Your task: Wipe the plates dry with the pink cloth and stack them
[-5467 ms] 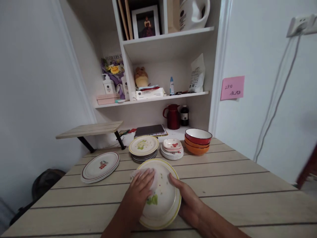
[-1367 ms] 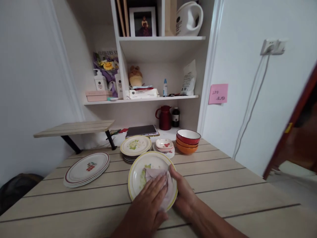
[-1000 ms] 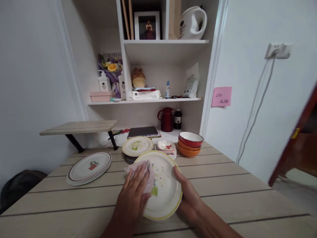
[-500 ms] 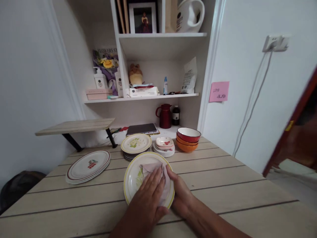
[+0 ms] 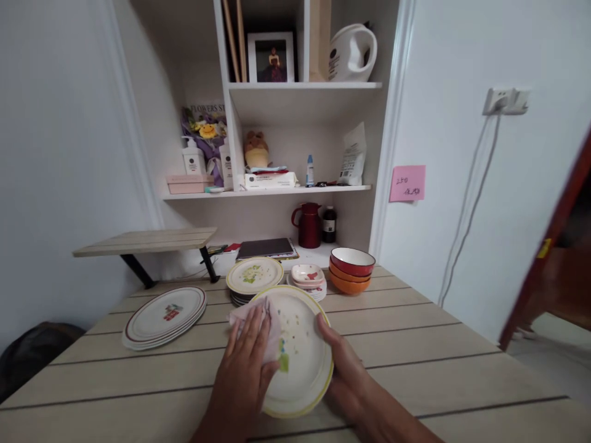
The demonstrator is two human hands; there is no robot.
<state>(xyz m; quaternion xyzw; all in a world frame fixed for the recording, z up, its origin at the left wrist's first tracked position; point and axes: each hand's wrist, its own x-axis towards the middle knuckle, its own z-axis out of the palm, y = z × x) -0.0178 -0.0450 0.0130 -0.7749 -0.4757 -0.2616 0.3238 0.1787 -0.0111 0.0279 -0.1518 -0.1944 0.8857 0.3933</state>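
A white plate (image 5: 300, 363) with a yellow rim and a green leafy print is tilted up off the table, facing me. My right hand (image 5: 348, 375) grips its right edge, thumb on the front and the other fingers hidden behind. A pale pink cloth (image 5: 272, 329) lies against the plate's left side and hangs a little past its rim. Flat on the cloth rests my left hand (image 5: 244, 363), fingers stretched out, pressing it to the plate.
Behind the plate stand a stack of plates (image 5: 255, 275), small dishes (image 5: 308, 275) and stacked bowls (image 5: 351, 271). Oval plates (image 5: 165, 315) lie at the left, near a raised wooden shelf (image 5: 145, 241). A red jug (image 5: 309, 226) stands farther back.
My left hand and the cloth have moved left across the plate, uncovering its middle and right side. The plate has turned and shifted slightly right with my right hand. The view has tilted up.
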